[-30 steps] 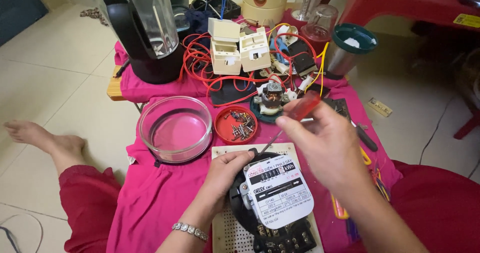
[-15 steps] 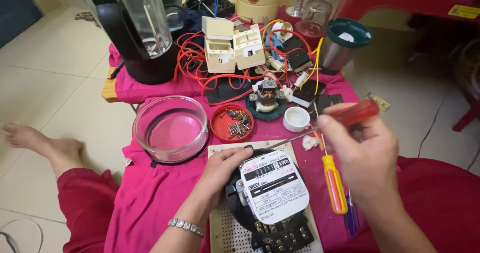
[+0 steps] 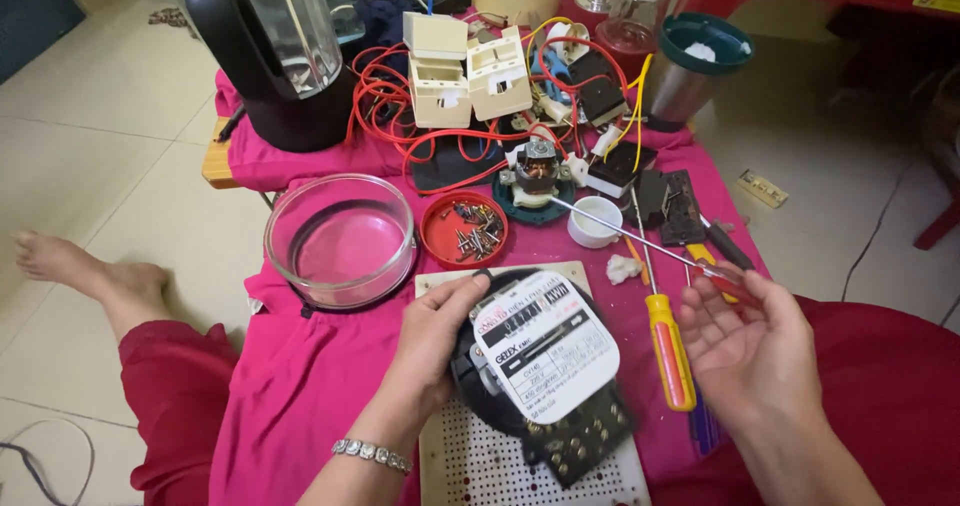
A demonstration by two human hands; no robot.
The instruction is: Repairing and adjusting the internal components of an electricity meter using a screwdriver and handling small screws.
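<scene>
on the perforated board [image 3: 470, 461], the left hand [image 3: 432, 341] clasps the edge of the round electricity meter [image 3: 540, 361], steadying it. the right hand [image 3: 750, 341], just beside, pinches a red-handled screwdriver [image 3: 640, 241], its tip raised over the white cup [image 3: 597, 221]. the step appears to be re-gripping the tool; next, the tip likely needs aligning with a meter screw.

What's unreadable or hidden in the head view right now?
- Meter: left side hidden by left hand.
- Perforated board: cut off by bottom edge.
- Red-handled screwdriver in right hand: handle hidden by fingers.
- Screws in red lid: too small to count.
</scene>
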